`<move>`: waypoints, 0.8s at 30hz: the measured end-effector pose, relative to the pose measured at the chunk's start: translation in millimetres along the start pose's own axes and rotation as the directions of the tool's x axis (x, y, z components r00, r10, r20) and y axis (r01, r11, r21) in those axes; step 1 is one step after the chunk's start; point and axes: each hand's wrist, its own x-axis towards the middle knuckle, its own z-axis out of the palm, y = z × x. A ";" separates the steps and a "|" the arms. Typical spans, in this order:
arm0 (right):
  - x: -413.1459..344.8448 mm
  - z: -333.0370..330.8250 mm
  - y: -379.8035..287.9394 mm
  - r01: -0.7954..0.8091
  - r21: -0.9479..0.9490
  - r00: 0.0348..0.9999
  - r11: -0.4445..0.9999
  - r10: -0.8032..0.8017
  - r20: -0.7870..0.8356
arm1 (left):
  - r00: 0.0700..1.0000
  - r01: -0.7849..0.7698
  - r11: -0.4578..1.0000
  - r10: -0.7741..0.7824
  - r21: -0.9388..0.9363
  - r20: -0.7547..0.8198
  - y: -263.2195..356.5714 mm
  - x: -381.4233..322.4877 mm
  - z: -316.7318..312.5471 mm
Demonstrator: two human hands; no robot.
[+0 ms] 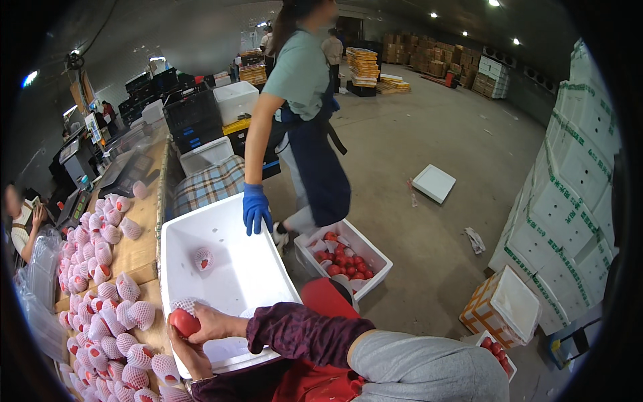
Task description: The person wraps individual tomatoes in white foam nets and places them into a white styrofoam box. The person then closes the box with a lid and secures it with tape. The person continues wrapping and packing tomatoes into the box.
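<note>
Both my hands are at the near left corner of a white foam box (226,226). They hold one red tomato (184,323) with a white foam net sleeve (188,304) at its upper side. My left hand (193,354) cups the fruit from below, while my right hand (217,323) grips it from the right with the net. Inside the box a netted tomato (204,260) rests at the far left; my right forearm hides part of the near end. Many netted tomatoes (108,346) cover the wooden table (135,246) left of the box.
A co-worker's blue-gloved hand (256,208) rests on the box's far rim. Beyond it, a foam box of tomatoes (346,261) stands on the floor. At right rise stacked foam boxes (557,211). A foam lid (434,183) lies on the floor. Black crates (193,115) stand behind.
</note>
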 end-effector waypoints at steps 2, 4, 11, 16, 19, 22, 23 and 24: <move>-0.4 -2.8 -5.7 0.069 0.022 0.997 0.997 -0.069 -0.026 | 0.999 -0.033 0.999 0.033 -0.013 0.019 0.7 -3.2 4.0; -0.4 -5.9 -9.5 -0.131 -0.020 0.990 0.991 0.132 0.045 | 0.990 -0.113 0.993 0.114 -0.026 0.082 2.0 -7.9 5.2; 0.7 -4.3 -3.0 -0.151 -0.084 0.987 0.985 0.155 0.046 | 0.993 -0.063 0.997 0.066 -0.042 0.095 4.4 -7.6 -0.2; 2.4 1.9 6.2 -0.172 -0.172 0.983 0.970 0.181 0.036 | 0.993 -0.019 0.997 0.027 -0.070 0.112 2.4 -6.2 -1.0; 2.6 1.8 5.0 -0.180 -0.264 0.980 0.948 0.196 0.037 | 0.999 0.040 0.997 -0.038 -0.064 0.036 4.1 -6.8 2.3; 2.0 -2.9 1.0 -0.145 -0.177 0.989 0.973 0.150 0.017 | 0.997 0.073 0.997 -0.073 -0.007 0.003 8.3 -7.3 6.9; 1.9 -4.8 0.0 -0.126 -0.120 0.992 0.985 0.128 0.009 | 0.997 0.067 0.998 -0.067 0.009 0.033 9.4 -8.0 8.2; 2.3 -7.2 -0.4 -0.112 -0.099 0.994 0.989 0.113 0.008 | 0.997 0.078 0.995 -0.079 0.057 0.011 10.7 -7.8 9.3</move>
